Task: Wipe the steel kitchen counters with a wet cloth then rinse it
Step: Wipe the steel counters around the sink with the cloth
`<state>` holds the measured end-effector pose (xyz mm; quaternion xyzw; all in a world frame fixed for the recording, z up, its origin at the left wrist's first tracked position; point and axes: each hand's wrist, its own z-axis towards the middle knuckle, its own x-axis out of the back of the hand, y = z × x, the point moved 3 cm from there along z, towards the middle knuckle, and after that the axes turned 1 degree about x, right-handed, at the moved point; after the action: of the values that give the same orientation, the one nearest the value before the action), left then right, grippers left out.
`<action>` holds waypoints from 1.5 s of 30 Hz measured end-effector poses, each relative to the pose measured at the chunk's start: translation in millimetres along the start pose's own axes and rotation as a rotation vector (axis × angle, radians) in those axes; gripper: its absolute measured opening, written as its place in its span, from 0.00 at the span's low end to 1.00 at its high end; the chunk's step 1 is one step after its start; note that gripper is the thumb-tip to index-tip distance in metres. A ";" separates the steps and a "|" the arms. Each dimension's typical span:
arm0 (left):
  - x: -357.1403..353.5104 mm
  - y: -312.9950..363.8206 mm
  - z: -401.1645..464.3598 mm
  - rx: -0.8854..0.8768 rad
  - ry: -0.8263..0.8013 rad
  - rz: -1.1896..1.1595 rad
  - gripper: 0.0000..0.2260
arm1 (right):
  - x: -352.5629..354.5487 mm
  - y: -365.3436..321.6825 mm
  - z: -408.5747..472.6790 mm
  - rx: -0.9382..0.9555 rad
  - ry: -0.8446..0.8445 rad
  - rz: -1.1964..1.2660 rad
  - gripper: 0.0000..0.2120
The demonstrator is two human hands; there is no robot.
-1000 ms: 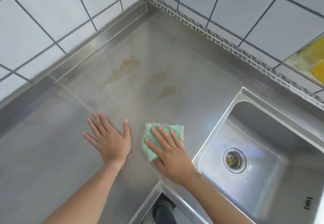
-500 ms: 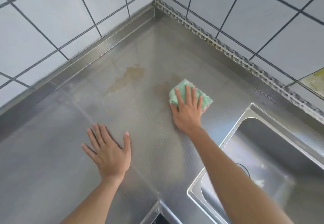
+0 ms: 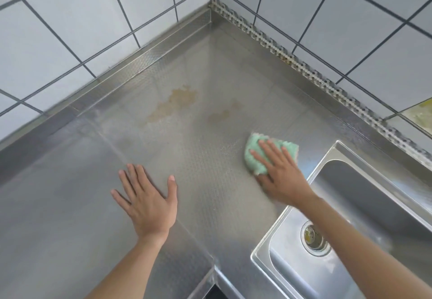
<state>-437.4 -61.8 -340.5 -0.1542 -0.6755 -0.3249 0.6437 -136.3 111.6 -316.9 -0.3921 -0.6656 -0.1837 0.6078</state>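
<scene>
The right hand (image 3: 280, 179) presses flat on the fluffy green microfibre cloth (image 3: 254, 151) at centre right, just beside the steel sink (image 3: 336, 149), drawn back from the brown stains (image 3: 174, 103) it covered a moment ago. They remain, so wiping likely goes on. The left hand (image 3: 147, 202) rests spread on the textured steel counter (image 3: 210, 177).

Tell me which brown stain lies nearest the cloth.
The smaller, fainter stain, right of the larger stain, just beyond the green cloth under the right hand.
</scene>
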 end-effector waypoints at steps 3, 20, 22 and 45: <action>1.3 1.4 -0.9 0.003 -0.002 0.005 0.41 | 7.7 3.0 36.3 -0.293 0.062 0.048 0.29; 13.9 1.2 1.5 -0.008 -0.054 -0.092 0.38 | -24.2 -94.0 -32.0 0.046 0.003 0.002 0.27; 20.7 -11.5 10.6 -0.052 -0.037 -0.146 0.32 | -13.5 -73.3 -21.4 -0.187 0.046 0.065 0.27; 5.2 -74.2 80.0 -0.144 0.035 0.011 0.29 | -18.8 -194.4 162.1 -0.185 0.081 0.067 0.28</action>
<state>-546.1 -66.9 -350.1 -0.1979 -0.6381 -0.3717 0.6446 -389.9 101.4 -321.1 -0.4606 -0.6072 -0.2396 0.6015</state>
